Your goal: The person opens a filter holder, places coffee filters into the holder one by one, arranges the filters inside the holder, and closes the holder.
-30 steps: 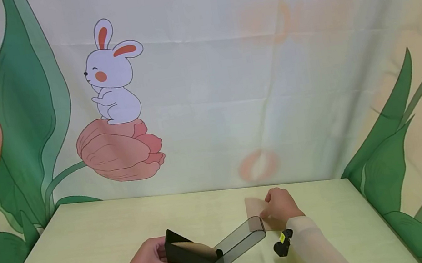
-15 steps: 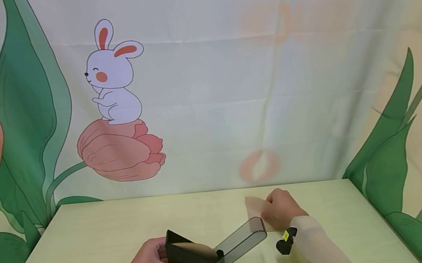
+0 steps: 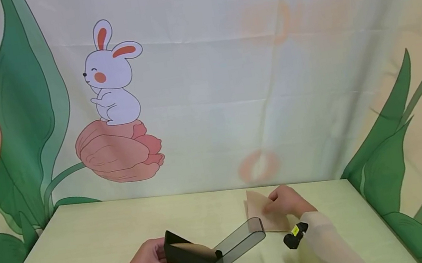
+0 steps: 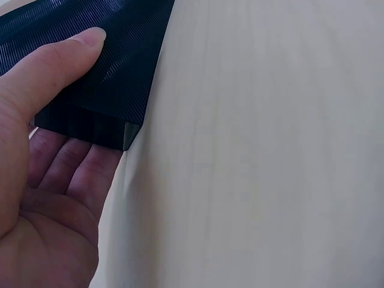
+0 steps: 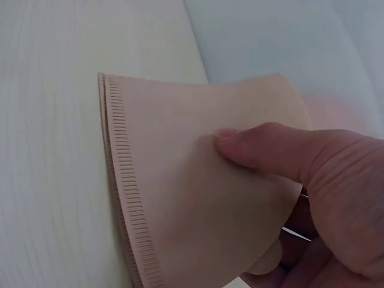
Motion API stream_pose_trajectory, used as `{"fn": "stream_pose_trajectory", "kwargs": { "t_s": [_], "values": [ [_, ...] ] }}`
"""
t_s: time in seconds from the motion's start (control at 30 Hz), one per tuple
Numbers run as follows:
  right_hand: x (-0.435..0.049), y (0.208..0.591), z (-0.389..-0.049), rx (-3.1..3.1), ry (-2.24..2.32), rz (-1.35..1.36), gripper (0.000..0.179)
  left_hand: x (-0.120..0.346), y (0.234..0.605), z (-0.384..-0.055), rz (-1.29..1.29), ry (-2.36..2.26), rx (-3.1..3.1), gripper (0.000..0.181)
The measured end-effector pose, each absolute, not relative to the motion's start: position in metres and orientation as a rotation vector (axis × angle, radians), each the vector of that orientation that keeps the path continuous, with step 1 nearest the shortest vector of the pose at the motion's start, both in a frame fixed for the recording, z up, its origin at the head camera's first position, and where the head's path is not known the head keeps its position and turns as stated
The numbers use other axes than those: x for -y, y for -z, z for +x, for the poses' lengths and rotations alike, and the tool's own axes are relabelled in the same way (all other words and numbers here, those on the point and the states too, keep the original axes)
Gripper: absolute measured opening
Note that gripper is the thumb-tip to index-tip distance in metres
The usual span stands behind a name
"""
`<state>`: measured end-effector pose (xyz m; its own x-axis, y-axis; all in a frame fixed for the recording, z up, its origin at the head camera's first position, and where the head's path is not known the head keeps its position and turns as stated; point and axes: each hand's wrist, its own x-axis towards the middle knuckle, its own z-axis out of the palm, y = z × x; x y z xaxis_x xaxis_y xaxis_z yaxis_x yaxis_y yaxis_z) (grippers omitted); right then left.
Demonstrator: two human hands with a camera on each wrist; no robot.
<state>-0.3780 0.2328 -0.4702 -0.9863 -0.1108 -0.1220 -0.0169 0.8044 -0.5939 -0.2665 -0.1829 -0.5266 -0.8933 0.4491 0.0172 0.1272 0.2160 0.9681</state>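
Left hand [image 3: 149,262] grips the black box [image 3: 191,259] while right hand [image 3: 287,201] pinches tan paper filters [image 5: 180,186].

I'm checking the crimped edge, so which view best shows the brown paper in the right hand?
The right wrist view: the brown paper fills much of it, with the crimped edge clear. The head view shows it small and partly covered by the right hand; the left wrist view doesn't show it.

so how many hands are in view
2: the left hand grips the black lidded case, and the right hand, farther right in the head view, pinches the tan filter paper.
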Motion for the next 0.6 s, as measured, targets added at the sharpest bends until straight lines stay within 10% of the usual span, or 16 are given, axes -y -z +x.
{"fn": "stream_pose_trajectory", "kwargs": {
  "t_s": [0.6],
  "values": [
    [-0.237,0.433,-0.356,-2.744,1.164,-0.262,0.035,0.184,0.53,-0.268,0.545,-1.733,-2.221,0.049]
  ]
}}
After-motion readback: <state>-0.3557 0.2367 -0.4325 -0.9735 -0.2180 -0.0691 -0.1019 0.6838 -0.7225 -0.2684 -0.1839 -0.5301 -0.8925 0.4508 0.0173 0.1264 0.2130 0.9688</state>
